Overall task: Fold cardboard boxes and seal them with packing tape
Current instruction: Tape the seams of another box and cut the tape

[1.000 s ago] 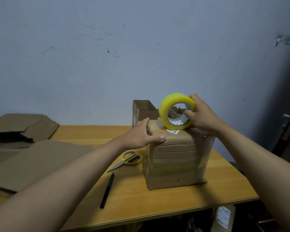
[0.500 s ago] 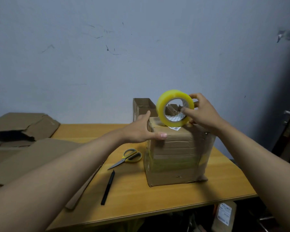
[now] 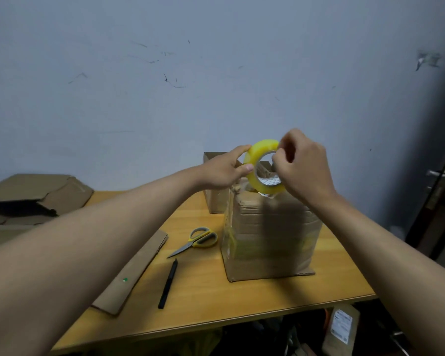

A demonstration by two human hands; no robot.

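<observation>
Tape roll: yellow, held upright just above box top; print inside core unreadable.
L hand: roll's left rim gripped, thumb in front.
R hand: fingers curled, roll's right edge pinched.
Box: taped, stood on bench.
Scissors, black pen: laid left of box.
Label under bench: text too small to be read.

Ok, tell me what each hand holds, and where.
Both hold the yellow packing tape roll: left hand grips its left rim, right hand pinches its right rim.
</observation>
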